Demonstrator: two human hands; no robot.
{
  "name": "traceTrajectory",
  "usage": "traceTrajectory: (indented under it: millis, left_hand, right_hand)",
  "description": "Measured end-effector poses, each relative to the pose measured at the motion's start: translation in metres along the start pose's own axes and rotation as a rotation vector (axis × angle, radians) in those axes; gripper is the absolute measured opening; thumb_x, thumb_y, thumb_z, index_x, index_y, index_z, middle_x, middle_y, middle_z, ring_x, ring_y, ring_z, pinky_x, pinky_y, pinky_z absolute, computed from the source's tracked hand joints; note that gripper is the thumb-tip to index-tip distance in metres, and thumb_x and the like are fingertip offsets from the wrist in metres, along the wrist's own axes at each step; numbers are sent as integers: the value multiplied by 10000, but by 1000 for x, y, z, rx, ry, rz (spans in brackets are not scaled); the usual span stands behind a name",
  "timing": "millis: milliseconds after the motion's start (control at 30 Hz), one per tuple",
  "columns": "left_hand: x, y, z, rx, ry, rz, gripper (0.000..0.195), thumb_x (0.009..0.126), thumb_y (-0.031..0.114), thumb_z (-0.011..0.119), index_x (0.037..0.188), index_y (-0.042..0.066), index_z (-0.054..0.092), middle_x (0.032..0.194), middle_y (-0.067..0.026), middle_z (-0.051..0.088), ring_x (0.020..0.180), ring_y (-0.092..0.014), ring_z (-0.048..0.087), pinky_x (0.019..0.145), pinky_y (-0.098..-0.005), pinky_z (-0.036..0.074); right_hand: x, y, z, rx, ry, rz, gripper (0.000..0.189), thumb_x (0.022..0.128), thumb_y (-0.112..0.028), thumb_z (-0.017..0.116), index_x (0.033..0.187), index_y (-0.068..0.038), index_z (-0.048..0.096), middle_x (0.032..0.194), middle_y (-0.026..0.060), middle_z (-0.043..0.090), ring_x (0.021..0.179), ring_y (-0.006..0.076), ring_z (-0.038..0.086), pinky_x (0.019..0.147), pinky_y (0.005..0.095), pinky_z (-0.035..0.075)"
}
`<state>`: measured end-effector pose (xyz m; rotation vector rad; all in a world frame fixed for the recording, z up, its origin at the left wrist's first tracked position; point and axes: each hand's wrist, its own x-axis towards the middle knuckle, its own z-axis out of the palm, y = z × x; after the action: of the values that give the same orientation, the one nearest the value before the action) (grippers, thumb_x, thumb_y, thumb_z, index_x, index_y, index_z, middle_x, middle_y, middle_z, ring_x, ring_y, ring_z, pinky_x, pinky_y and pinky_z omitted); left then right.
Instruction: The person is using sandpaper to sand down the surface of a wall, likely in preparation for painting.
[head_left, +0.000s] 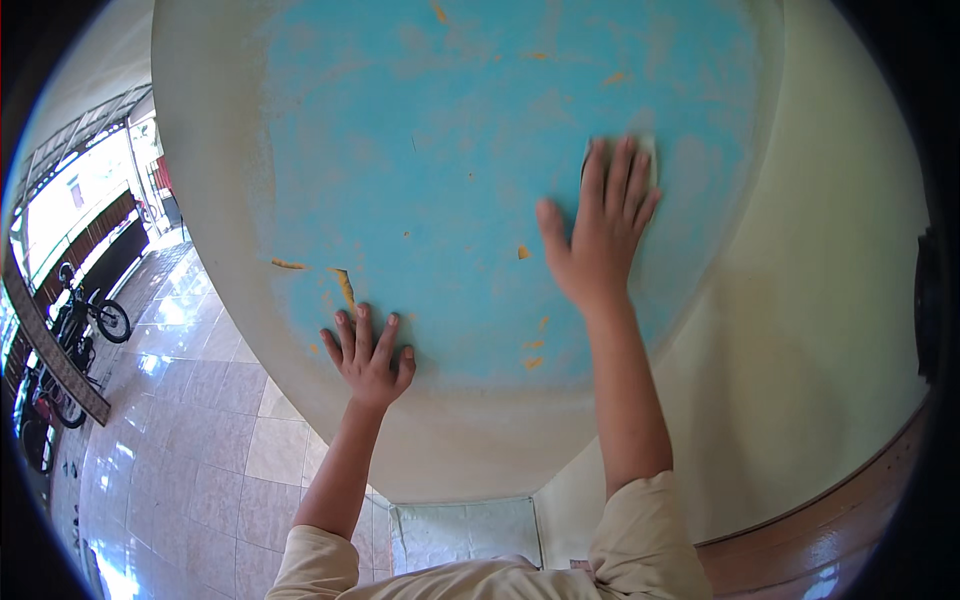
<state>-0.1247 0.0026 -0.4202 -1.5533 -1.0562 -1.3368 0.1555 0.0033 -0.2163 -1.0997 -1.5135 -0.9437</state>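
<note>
Before me is a painted wall with a large light-blue patch (450, 187), smudged with grey and chipped to orange in several spots. A beige border (217, 187) surrounds the blue. My right hand (604, 232) lies flat against the patch at the right, over a thin pale sheet (651, 154), possibly sandpaper. Only the sheet's edges show around the fingers. Lower left, my left hand (369, 360) rests on the blue with its fingers spread and nothing in it. Just above those fingertips is a chipped orange streak (344, 283).
A pale side wall (817, 247) adjoins at right, above a glossy brown surface (817, 555). Below me lies a whitish sheet or panel (465, 532). Shiny floor tiles (202, 450) extend left towards parked motorcycles (79, 322) and a dark fence (105, 240).
</note>
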Motion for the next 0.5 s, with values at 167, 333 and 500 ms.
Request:
traceTrajectory:
  millis: [167,333,500]
  left_hand:
    - [-7,4,5,-2,-6,6,475,945,381,485,1361,196,619,1541,-181,429,1495,-411,253,1204,-603,59]
    - [-11,-3,3,1,1,3,460,942,375,489,1342,200,634,1530,-175,446,1491,-410,265,1206,-596,57]
    - [-7,4,3,-9,5,-11,452,934,367,498,1330,203,643,1522,-168,460,1486,-411,278,1207,-592,61]
  right_hand:
    - [40,-6,-3,-27,88,-17,792,936,-501,558,1558,-85,296,1635,199,205,1513,425,146,1157,682,84]
    - [-48,-46,17,19,-151,-41,780,931,-519,542,1538,-73,338,1623,222,219,1502,453,150,1143,702,80]
    - [-227,-77,44,43,-317,-117,687,937,-518,547,1464,-88,456,1574,236,303,1450,473,244,1121,723,97]
